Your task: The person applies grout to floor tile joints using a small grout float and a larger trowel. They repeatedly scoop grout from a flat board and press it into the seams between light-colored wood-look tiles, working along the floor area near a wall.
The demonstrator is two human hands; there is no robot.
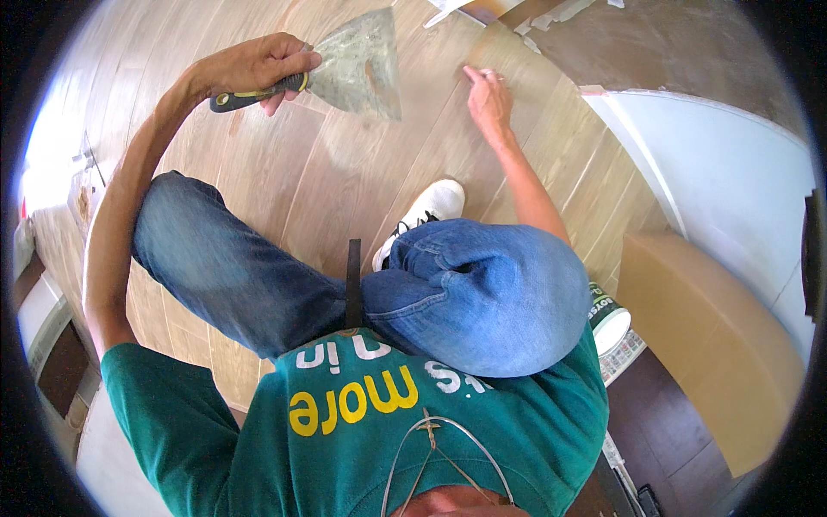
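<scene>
Two hands are held out over the wood-look floor (345, 159). By the left hand (261, 65), closed around its dark handle, a wide scraper (360, 65) is held with its blade turned toward the right; the grip is taken close to the blade, probably so that it can be steadied. The right hand (491, 103) is partly curled, its index finger stretched at or just above the boards, perhaps to feel the surface; whether anything is pinched cannot be told. One white shoe (441, 202) is planted between the bent knees, seemingly for balance. Beside the right knee, a can (610, 323) is set near printed paper (626, 355), perhaps to keep it within reach.
</scene>
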